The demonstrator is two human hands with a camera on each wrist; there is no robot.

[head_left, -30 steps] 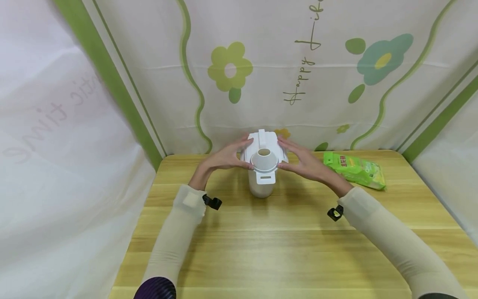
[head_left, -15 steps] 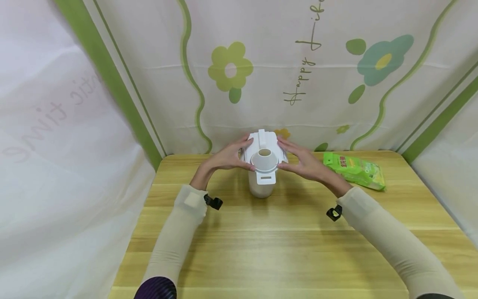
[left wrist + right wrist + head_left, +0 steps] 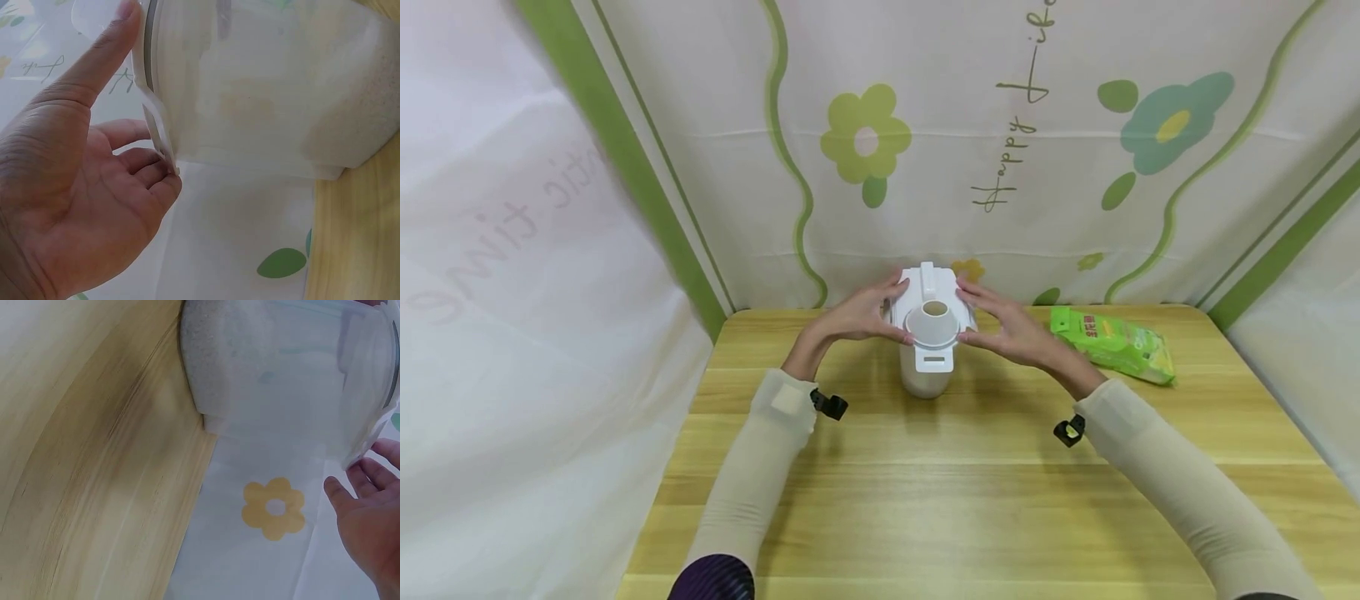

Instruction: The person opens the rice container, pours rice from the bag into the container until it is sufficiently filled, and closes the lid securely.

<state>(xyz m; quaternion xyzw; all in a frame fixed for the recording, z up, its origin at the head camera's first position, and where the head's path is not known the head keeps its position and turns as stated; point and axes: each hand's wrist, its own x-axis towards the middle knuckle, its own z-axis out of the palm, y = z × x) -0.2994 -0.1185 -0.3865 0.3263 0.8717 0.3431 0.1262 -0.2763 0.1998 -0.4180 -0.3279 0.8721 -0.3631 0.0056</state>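
A tall translucent storage container (image 3: pixel 925 384) stands upright at the back of the table, with pale grain (image 3: pixel 203 369) low inside it. On top is a white lid (image 3: pixel 944 285) with a cone-shaped spout (image 3: pixel 933 330) and a slotted front latch (image 3: pixel 934 364). My left hand (image 3: pixel 867 313) grips the lid's left side, thumb near the spout's base and fingertips curled at the side flap (image 3: pixel 159 128). On the opposite side, my right hand (image 3: pixel 1011 330) holds the lid's right edge, its fingers bent under the flap in the right wrist view.
To the right of the container, a green plastic packet (image 3: pixel 1112 342) lies on the wooden table (image 3: pixel 917 500). A white curtain (image 3: pixel 940 225) printed with flowers hangs right behind the table's back edge, and more fabric hangs at both sides.
The head view has shifted very slightly. Both hands keep the same places on the lid, and the container stays where it was.
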